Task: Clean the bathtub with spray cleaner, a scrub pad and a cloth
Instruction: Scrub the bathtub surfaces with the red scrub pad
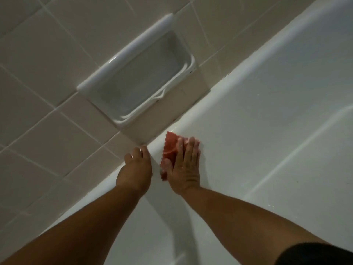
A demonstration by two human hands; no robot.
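Tiled wall (47,64) fills the frame from 9 to 12 o'clock, pale square tiles with light grout, seen at a slant

Head view, the only one I have:
- white soap dish (137,73) is recessed into the wall at about 11 o'clock from the hands, with a rounded bar along its upper-left edge
- bathtub (257,121) takes up everything from 1 through 6 o'clock. It's white, and its rim runs diagonally from 1 o'clock down to 8 o'clock along the wall seam
- some dark specks sit in the seam below the dish
- left hand (134,169) is just left of centre, palm down on the rim, fingertips reaching toward 12 o'clock at the tile seam. Fingers are loosely extended and hold nothing
- right hand (184,169) is just beside it at 3 o'clock, apart from it and flat against the tub's inner wall below the rim
- red pad (171,144) is under the right hand, and its wavy edge sticks out past the fingers toward 11 o'clock. I can't tell if it's the scrub pad or the cloth
- right fingers are straight and pressing the pad to the tub, with the thumb laid on the pad's lower-left edge. It's a press, not a wrap
- wet sheen shows on the right hand's fingers and on the rim above the pad
- both forearms enter from 6–7 o'clock, bare
- dark fabric (315,255) sits at the 5 o'clock corner, too cropped to identify
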